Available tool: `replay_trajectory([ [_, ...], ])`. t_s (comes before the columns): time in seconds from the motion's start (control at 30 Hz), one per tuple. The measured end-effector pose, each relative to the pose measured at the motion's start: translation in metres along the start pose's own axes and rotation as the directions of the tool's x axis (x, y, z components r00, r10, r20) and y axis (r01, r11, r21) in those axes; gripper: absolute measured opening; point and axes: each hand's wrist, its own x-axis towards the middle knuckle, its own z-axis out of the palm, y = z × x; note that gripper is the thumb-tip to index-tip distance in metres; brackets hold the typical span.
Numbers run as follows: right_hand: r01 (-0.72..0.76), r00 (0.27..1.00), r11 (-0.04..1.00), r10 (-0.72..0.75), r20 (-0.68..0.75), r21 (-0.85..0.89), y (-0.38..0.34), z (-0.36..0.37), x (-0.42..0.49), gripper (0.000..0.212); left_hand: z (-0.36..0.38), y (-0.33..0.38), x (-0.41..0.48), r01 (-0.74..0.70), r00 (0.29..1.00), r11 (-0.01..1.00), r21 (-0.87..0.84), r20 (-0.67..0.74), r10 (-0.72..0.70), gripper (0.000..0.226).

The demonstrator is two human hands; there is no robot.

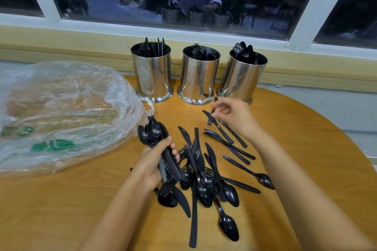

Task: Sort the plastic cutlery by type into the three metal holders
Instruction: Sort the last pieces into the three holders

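Three shiny metal holders stand in a row at the table's far edge: the left holder (152, 75) has knives in it, the middle holder (199, 76) forks, the right holder (243, 75) spoons. A loose pile of black plastic cutlery (206, 177) lies on the wooden table. My left hand (152, 166) grips a bundle of black spoons (152, 131), bowls pointing away from me. My right hand (234, 115) pinches the end of a black knife (211, 117) just in front of the right holder.
A crumpled clear plastic bag (61, 114) with green print lies on the table's left half. The round table's edge (346, 128) curves along the right. A window sill and dark window run behind the holders.
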Motion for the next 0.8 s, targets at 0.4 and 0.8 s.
replay_trajectory([
  [0.4,-0.241,0.960,0.795,0.279,-0.017,-0.557,0.048,0.023,-0.042,0.023,0.003,-0.006,0.001,0.002,1.000,1.000,0.007,-0.002,-0.002,0.021],
  [0.8,-0.157,0.970,0.906,0.066,-0.236,-0.392,0.030,0.024,-0.052,0.020,0.010,-0.009,-0.002,-0.019,1.000,0.999,-0.035,-0.010,0.019,0.018],
])
